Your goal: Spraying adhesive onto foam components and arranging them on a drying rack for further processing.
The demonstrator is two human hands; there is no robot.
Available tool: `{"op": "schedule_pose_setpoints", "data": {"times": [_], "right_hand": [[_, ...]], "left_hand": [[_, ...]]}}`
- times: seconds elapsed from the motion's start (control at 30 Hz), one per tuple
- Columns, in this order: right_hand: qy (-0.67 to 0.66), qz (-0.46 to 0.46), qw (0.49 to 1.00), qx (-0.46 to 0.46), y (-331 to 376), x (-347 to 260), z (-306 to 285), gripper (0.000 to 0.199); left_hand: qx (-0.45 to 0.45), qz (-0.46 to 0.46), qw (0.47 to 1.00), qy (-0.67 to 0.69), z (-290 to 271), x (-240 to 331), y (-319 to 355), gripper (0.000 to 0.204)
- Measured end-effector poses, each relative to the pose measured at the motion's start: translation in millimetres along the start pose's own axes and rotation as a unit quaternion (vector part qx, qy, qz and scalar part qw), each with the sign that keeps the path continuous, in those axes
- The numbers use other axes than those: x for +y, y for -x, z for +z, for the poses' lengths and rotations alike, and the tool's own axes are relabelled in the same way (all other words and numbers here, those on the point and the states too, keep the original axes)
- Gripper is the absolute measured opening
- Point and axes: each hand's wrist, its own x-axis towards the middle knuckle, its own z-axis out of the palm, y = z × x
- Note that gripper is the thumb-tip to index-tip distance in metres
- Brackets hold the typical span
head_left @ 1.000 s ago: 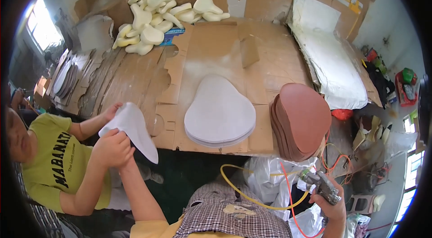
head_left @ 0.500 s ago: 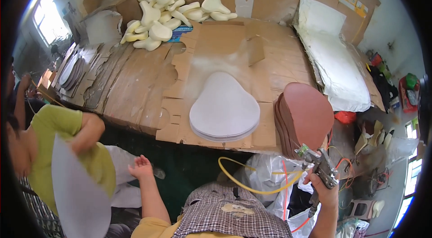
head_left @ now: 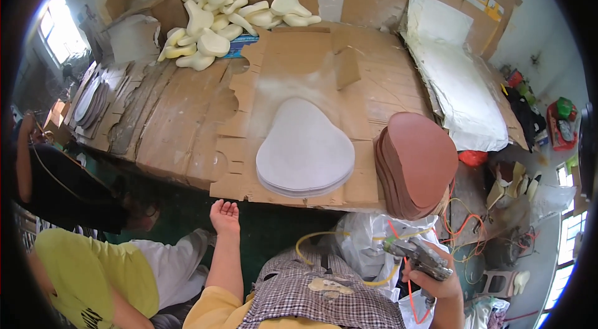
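Note:
My right hand is wrapped round the handle of a metal spray gun, low at the right by my checked apron. A yellow hose loops beside the gun. My left hand is raised just off the table's front edge, palm up, fingers loosely bent and nothing in them. Straight ahead lies a stack of pale grey saddle-shaped sheets on cardboard. To its right stands a stack of reddish-brown sheets of like shape, above my right hand.
Cream foam saddle pads are heaped at the back left. A white-covered board leans at the right. A person in a yellow-green shirt sits close at my left, with another person in dark clothes beyond. Orange hoses hang at the right.
My left hand has moved right and up toward the table edge. The spray gun has dropped lower and left. The person at left has leaned down, and the pale sheet there is out of view.

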Motion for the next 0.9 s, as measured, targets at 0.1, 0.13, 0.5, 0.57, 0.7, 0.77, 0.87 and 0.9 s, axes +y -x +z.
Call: {"op": "schedule_pose_setpoints", "data": {"times": [0.1, 0.13, 0.5, 0.57, 0.7, 0.77, 0.87, 0.9], "right_hand": [[-0.039, -0.025, 0.999, 0.006, -24.5, -12.2, 17.0, 0.055], [-0.066, -0.036, 0.997, 0.017, -30.6, -16.6, 20.7, 0.057], [-0.01, -0.03, 0.98, 0.196, -38.0, -22.3, 5.4, 0.051], [-0.005, -0.01, 0.988, 0.151, -32.3, -26.1, -0.6, 0.051], [-0.054, -0.063, 0.983, 0.164, -40.6, -33.1, 10.8, 0.045], [-0.042, -0.041, 0.985, 0.161, -41.4, -33.3, 6.1, 0.047], [-0.001, -0.007, 0.994, 0.106, -33.6, -31.0, -3.4, 0.05], [0.042, 0.014, 0.996, 0.074, -25.6, -25.9, -7.6, 0.055]], "left_hand": [[-0.01, -0.015, 0.999, -0.041, 15.6, -10.8, 8.1, 0.012], [-0.013, -0.017, 0.998, -0.055, 18.8, -13.6, 7.6, 0.011], [-0.141, 0.025, 0.924, -0.355, 82.9, -46.2, -13.9, 0.016], [-0.132, 0.064, 0.877, -0.457, 91.6, -54.5, -30.3, 0.018], [-0.154, 0.198, 0.765, -0.593, 94.2, -71.2, -67.8, 0.024], [-0.132, 0.24, 0.635, -0.722, 119.0, -75.6, -50.1, 0.029], [-0.116, 0.3, 0.573, -0.754, 100.3, -73.9, -69.2, 0.029], [-0.12, 0.298, 0.573, -0.754, 103.5, -77.5, -65.8, 0.029]]}}
